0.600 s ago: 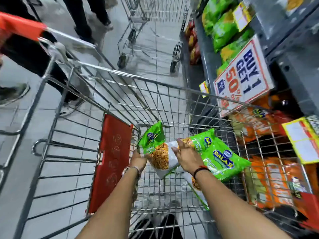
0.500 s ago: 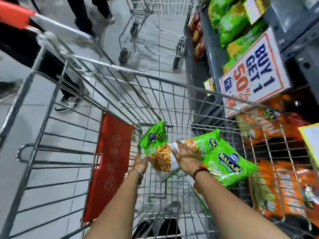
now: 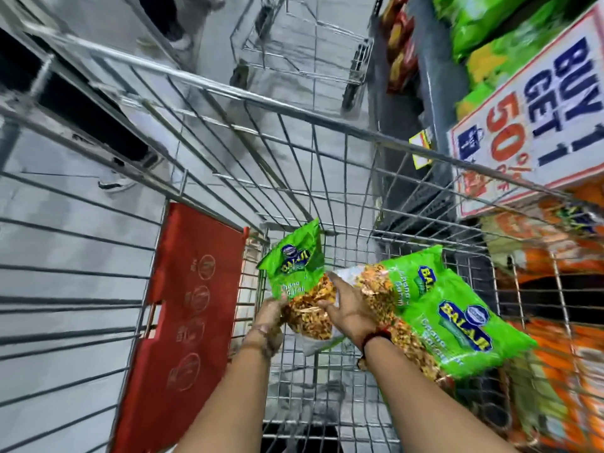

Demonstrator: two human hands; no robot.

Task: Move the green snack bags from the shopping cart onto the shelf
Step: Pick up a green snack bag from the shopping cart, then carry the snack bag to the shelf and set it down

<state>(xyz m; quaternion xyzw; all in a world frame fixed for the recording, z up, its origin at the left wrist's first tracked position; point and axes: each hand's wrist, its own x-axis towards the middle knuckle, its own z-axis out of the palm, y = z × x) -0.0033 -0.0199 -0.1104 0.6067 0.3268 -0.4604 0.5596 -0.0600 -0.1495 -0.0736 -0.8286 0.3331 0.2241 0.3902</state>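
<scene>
Both my arms reach down into a wire shopping cart (image 3: 209,89). My left hand (image 3: 269,313) grips the lower edge of an upright green snack bag (image 3: 295,266) with a clear window. My right hand (image 3: 346,308) lies on that bag's window, its palm against the stack of two more green snack bags (image 3: 457,318) lying flat to the right in the cart; whether its fingers close on a bag I cannot tell. The shelf (image 3: 428,70) stands at the right, with green bags (image 3: 483,31) on its upper level.
A red child-seat flap (image 3: 189,305) hangs inside the cart at left. A "BUY 1 GET 1" sign (image 3: 536,116) sticks out from the shelf above orange packs (image 3: 555,338). Another cart (image 3: 304,40) and a person's shoe (image 3: 116,184) are on the aisle floor.
The view has tipped further down toward the cart. Both hands stay on the upright green bag, and the bags have barely shifted.
</scene>
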